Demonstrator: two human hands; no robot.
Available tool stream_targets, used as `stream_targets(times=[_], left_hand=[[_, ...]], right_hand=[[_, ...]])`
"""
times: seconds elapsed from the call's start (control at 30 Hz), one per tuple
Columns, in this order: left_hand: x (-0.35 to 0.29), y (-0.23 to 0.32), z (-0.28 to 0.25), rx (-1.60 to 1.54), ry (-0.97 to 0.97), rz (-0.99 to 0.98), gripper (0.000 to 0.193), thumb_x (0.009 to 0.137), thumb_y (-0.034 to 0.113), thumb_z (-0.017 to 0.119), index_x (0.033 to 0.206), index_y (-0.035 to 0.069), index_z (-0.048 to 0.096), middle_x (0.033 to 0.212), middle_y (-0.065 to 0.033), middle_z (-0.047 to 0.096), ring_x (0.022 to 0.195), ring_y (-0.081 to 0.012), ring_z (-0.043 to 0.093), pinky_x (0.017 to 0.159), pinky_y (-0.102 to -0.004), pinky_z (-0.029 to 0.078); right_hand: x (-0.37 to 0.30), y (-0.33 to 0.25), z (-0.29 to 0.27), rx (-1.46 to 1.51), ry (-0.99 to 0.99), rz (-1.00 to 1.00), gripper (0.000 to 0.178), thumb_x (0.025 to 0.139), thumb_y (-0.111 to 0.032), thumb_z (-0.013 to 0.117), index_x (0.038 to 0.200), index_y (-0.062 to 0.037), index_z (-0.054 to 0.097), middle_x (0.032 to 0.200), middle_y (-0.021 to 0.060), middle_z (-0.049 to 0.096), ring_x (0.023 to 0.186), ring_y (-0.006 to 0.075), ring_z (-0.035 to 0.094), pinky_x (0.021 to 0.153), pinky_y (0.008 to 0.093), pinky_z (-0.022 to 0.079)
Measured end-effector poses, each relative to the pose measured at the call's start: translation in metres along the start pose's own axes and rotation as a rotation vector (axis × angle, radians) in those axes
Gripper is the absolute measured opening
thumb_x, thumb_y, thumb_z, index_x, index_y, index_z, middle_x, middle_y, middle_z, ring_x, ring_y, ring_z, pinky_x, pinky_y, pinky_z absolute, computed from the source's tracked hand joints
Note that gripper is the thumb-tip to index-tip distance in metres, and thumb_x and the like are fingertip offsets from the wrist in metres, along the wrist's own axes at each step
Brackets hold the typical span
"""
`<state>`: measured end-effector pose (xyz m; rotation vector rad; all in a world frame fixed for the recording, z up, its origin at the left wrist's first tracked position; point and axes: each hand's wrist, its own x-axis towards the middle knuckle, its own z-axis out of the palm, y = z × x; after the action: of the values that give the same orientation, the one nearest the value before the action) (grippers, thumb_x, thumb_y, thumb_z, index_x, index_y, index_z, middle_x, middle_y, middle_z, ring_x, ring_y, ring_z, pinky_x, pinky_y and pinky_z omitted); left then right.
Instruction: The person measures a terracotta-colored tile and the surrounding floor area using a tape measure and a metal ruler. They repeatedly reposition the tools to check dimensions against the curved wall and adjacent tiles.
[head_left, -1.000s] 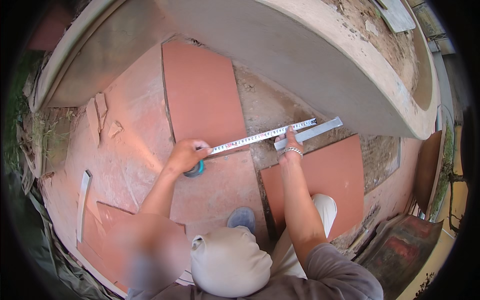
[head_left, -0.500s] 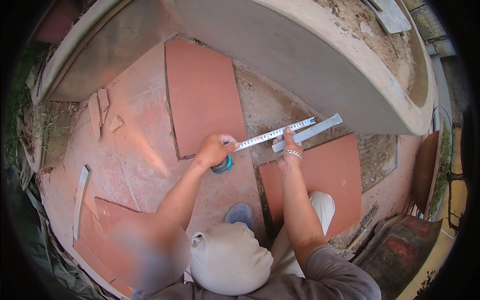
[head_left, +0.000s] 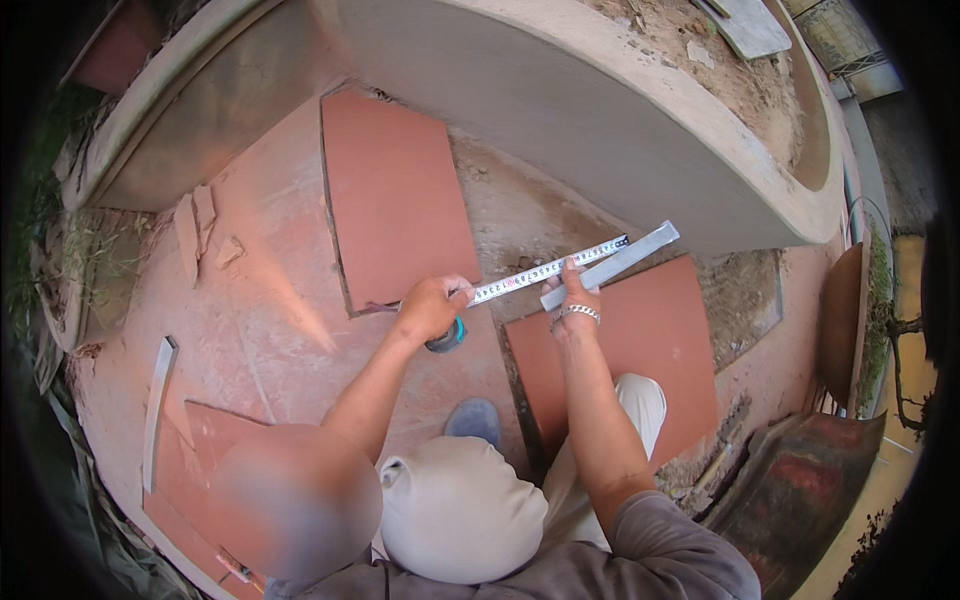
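My left hand point(head_left: 430, 308) is closed on a tape measure, pinching its drawn-out white blade point(head_left: 530, 276) where it leaves the hand. The dark and teal case point(head_left: 447, 338) shows beneath that hand. The blade runs up to the right, past my right thumb, and its hooked end is near the planter wall. My right hand point(head_left: 574, 296), with a chain bracelet at the wrist, is closed around a straight grey metal bar point(head_left: 625, 260) and steadies the blade alongside. Below them lie two reddish tiles: one upright panel point(head_left: 395, 190) on the left and another point(head_left: 625, 350) under my right forearm.
A curved cement planter wall point(head_left: 560, 90) rises across the far side. Bare rough ground point(head_left: 520, 210) separates tile and wall. Broken tile pieces point(head_left: 195, 225) and a second metal bar point(head_left: 158, 410) lie on the left. A dark curved pot point(head_left: 790, 500) stands at the lower right.
The whole view has shifted slightly. Both hands hold the tape blade and the metal bar in nearly the same pose as before.
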<state>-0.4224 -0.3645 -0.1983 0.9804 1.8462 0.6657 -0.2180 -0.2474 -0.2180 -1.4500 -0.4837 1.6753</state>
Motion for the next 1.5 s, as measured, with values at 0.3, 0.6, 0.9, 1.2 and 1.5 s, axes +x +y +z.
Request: stream_targets(times=[0.3, 0.6, 0.9, 1.2, 1.5], left_hand=[[-0.005, -0.006, 0.056, 0.077, -0.082, 0.075, 0.026, 0.094, 0.028, 0.06, 0.099, 0.006, 0.072, 0.087, -0.0172, 0.069, 0.082, -0.032, 0.066, 0.077, -0.0396, 0.05], [0.0, -0.007, 0.108, 0.347, -0.085, -0.019, 0.023, 0.093, 0.024, 0.06, 0.102, 0.006, 0.072, 0.099, -0.0226, 0.07, 0.097, -0.0398, 0.067, 0.086, -0.0481, 0.052], [0.005, 0.031, 0.124, 0.626, -0.079, -0.349, 0.028, 0.089, 0.018, 0.06, 0.109, 0.001, 0.071, 0.115, -0.0231, 0.069, 0.109, -0.0407, 0.065, 0.092, -0.0481, 0.053], [0.028, 0.014, 0.144, 0.851, -0.229, -0.453, 0.032, 0.081, 0.005, 0.067, 0.113, 0.002, 0.07, 0.122, -0.0194, 0.068, 0.115, -0.0348, 0.065, 0.092, -0.0456, 0.055], [0.026, 0.015, 0.157, 0.887, -0.179, -0.45, 0.032, 0.076, 0.004, 0.068, 0.107, 0.002, 0.073, 0.117, -0.0224, 0.069, 0.11, -0.0363, 0.067, 0.087, -0.044, 0.057]], right_hand=[[-0.001, -0.031, -0.063, -0.206, 0.037, -0.082, 0.033, 0.091, -0.026, 0.074, 0.108, -0.0082, 0.053, 0.083, 0.0045, 0.064, 0.066, 0.0155, 0.064, 0.056, 0.0307, 0.056], [0.012, -0.103, -0.155, -0.447, 0.118, -0.251, 0.031, 0.093, -0.033, 0.071, 0.101, -0.0078, 0.056, 0.079, 0.0033, 0.062, 0.06, 0.0133, 0.06, 0.051, 0.0284, 0.05], [0.019, -0.112, -0.196, -0.563, 0.046, -0.302, 0.032, 0.092, -0.032, 0.073, 0.102, -0.0042, 0.061, 0.077, 0.0032, 0.063, 0.06, 0.0114, 0.06, 0.054, 0.0263, 0.049], [0.03, -0.11, -0.24, -0.793, -0.04, -0.254, 0.037, 0.092, -0.034, 0.07, 0.112, -0.0026, 0.064, 0.076, 0.0077, 0.067, 0.064, 0.0166, 0.065, 0.059, 0.0311, 0.05], [0.03, -0.104, -0.274, -1.699, -0.192, -0.331, 0.041, 0.099, -0.032, 0.051, 0.134, -0.0097, 0.051, 0.089, 0.0222, 0.07, 0.085, 0.0417, 0.067, 0.078, 0.0489, 0.053]])
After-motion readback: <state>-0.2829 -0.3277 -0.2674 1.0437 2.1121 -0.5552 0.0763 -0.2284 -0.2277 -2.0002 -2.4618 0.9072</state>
